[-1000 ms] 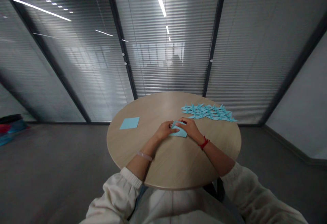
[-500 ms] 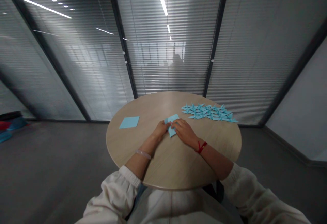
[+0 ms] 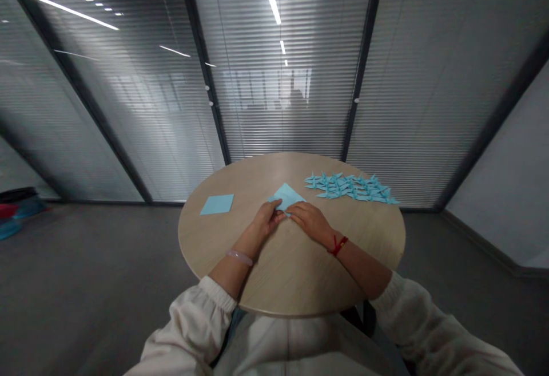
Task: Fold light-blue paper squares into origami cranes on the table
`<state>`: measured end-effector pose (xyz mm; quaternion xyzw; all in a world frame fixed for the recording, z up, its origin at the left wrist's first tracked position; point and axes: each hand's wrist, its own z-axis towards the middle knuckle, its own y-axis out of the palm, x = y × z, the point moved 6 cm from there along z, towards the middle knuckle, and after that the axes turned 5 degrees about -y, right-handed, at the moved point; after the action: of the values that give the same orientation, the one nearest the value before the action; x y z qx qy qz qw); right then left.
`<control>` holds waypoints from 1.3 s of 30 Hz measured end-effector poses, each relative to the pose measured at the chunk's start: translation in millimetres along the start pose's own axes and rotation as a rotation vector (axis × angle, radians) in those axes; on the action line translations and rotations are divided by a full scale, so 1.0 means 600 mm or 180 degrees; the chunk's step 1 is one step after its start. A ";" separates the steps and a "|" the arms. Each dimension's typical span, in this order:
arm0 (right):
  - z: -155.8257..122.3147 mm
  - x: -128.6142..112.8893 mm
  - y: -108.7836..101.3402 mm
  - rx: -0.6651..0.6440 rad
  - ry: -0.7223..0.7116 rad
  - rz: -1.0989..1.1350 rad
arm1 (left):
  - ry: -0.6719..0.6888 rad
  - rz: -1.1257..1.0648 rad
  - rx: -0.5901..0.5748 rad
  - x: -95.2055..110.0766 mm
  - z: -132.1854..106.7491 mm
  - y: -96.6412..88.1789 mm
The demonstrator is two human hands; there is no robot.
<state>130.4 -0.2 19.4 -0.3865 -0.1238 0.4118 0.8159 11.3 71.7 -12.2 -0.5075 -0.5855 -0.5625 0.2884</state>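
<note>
A light-blue sheet of origami paper (image 3: 286,194) lies at the middle of the table, turned with one corner pointing away from me. My left hand (image 3: 268,217) grips its near left side, thumb on top and fingers underneath. At the near right edge, my right hand (image 3: 312,220) has its fingers together and pinches the paper. My fingers cover the near corner, so its folds there cannot be made out.
The round wooden table (image 3: 300,284) carries a stack of flat blue paper squares (image 3: 217,204) at left. Several folded blue paper cranes (image 3: 349,187) stand in rows at back right. Glass panels with blinds (image 3: 283,124) rise behind the table.
The paper has turned so that a corner now points away from me, and more of its top surface shows. Both hands have shifted slightly and hold its near edges.
</note>
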 end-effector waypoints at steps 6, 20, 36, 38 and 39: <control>-0.002 0.017 -0.009 0.0385 0.0423 0.0343 | -0.0388 -0.0651 -0.0105 -0.001 -0.013 0.015; -0.013 0.072 -0.015 0.1066 0.1134 0.0767 | -0.0045 -0.0953 -0.0410 0.021 -0.031 0.046; -0.020 0.089 -0.012 0.1136 0.1461 0.0758 | 0.0837 0.0448 -0.0774 0.028 -0.052 0.059; -0.021 0.090 -0.012 0.1141 0.1489 0.0755 | 0.0857 0.0447 -0.0743 0.027 -0.048 0.054; -0.021 0.090 -0.012 0.1138 0.1507 0.0755 | 0.0861 0.0432 -0.0742 0.026 -0.046 0.053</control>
<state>175.2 32.0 10.2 -0.3338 0.1898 0.4179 0.8234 28.9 44.7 19.3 -0.4956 -0.4368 -0.6688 0.3411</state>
